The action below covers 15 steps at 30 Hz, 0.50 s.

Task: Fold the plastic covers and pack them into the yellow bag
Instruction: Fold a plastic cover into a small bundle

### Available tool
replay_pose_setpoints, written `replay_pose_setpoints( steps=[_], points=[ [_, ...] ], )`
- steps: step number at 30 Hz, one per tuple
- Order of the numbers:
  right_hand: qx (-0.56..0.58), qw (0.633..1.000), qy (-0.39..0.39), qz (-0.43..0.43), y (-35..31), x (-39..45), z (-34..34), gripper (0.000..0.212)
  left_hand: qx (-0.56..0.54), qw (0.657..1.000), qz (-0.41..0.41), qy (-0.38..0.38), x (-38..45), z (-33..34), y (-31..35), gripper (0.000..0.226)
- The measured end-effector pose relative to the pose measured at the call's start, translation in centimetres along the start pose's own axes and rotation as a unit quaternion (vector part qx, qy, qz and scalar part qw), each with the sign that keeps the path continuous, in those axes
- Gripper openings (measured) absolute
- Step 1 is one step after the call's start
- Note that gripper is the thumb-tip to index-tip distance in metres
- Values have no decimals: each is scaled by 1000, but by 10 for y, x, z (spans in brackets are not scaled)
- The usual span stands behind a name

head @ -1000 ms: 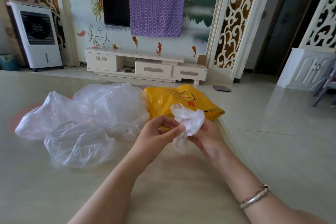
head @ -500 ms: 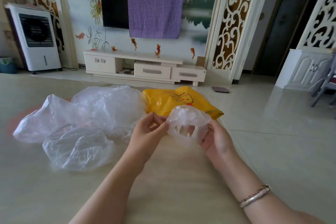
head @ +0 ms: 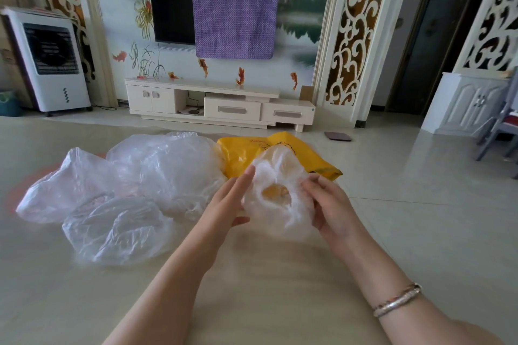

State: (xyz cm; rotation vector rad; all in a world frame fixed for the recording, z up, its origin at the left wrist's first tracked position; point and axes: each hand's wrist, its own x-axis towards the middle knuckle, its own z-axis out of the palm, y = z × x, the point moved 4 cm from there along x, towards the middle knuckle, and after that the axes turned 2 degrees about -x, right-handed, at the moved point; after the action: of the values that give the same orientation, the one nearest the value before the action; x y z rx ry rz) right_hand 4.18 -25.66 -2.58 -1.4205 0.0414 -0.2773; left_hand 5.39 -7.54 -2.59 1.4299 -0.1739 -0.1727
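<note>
Crinkled, translucent plastic cover (head: 280,193), round with a central opening, held between left hand (head: 227,204), fingers straight, and gripping right hand (head: 330,204); glossy yellow bag (head: 311,159) behind.

Bare table (head: 266,288) lower centre; clutter mid-frame.
Covers (head: 126,199) block centre-left, yellow bag (head: 244,151) sits behind at centre.

Yellow bag (head: 314,159) partly behind held cover (head: 280,173)
</note>
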Motion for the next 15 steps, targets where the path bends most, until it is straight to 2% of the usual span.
replay_pose_setpoints(
  steps=[3, 5, 7, 11, 13, 15],
  points=[
    [-50, 999, -11, -17, 0, -5, 3, 11, -6, 999, 6, -33, -2, 2, 2, 68],
    [-63, 998, -25, -13, 1, -7, 5, 10, 8, 999, 20, -33, -5, 2, 4, 69],
    [-69, 997, -40, -4, 1, -8, 6, 11, 33, 998, 27, -45, -8, 2, 5, 60],
    [-78, 996, -38, 8, 0, -7, 6, 11, 93, 988, 15, -124, -10, 7, -1, 36],
    [-93, 995, -23, 4, 0, -6, 3, 13, 96, 992, 31, -82, -5, 3, -3, 21],
    [-129, 991, -24, 8, 1, -5, 2, 23, 67, 996, 53, -12, -2, -4, -3, 17]
  ],
)
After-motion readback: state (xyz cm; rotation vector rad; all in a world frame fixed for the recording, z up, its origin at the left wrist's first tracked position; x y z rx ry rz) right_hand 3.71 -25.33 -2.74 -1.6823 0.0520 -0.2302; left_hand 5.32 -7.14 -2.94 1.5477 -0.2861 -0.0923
